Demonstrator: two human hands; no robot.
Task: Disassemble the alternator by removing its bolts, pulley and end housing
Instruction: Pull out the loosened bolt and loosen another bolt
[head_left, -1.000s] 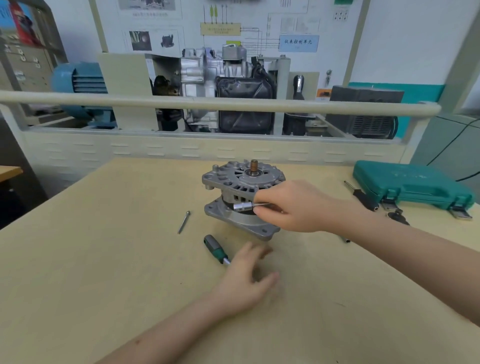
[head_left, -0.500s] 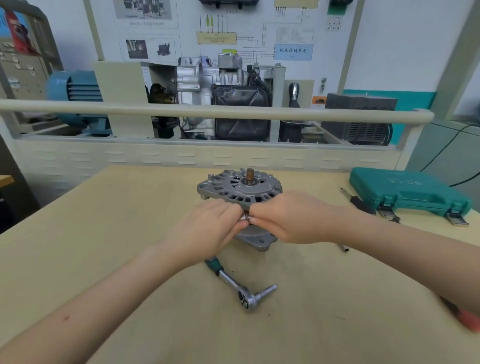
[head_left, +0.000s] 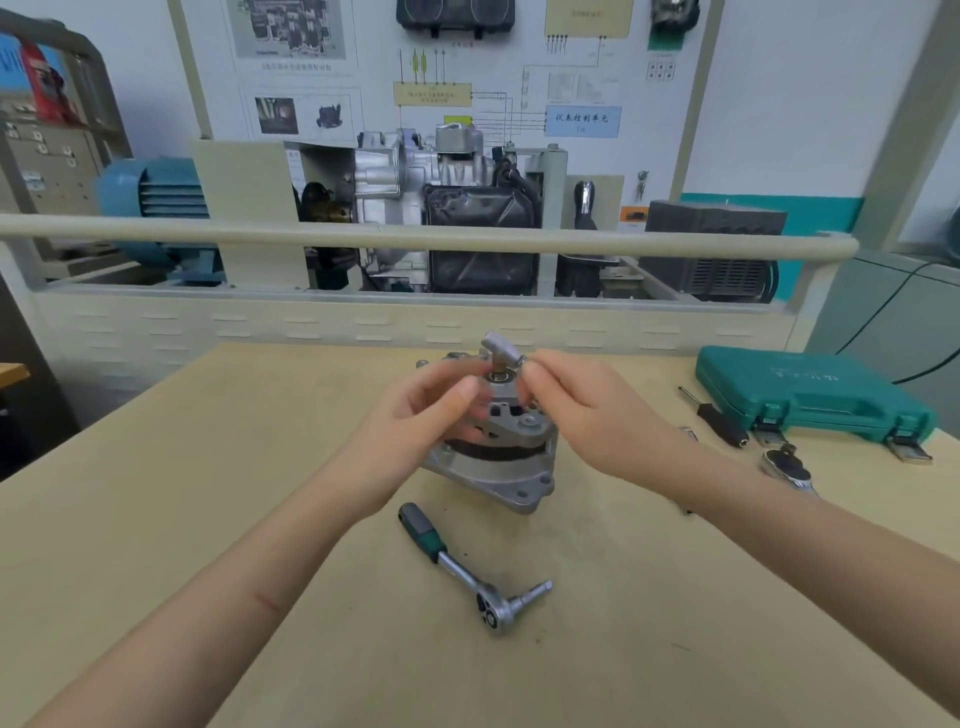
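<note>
The silver alternator (head_left: 511, 462) stands on the wooden table (head_left: 156, 519) with its shaft end up. My right hand (head_left: 587, 415) pinches a short silver socket piece (head_left: 500, 350), which is tilted just above the shaft. My left hand (head_left: 415, 415) is at the left of the upper end housing, with its curled fingers and thumb around the housing's edge. The hands hide much of the top housing and its bolts.
A green-handled ratchet (head_left: 467, 571) lies on the table in front of the alternator. At the right are a closed green tool case (head_left: 810, 395), a black-handled driver (head_left: 719, 423) and a second ratchet head (head_left: 787, 465). A railed engine display stand (head_left: 415, 239) stands behind the table.
Both hands rose from the alternator's side to its top. The silver socket piece went with my right hand, from beside the body to above the shaft.
</note>
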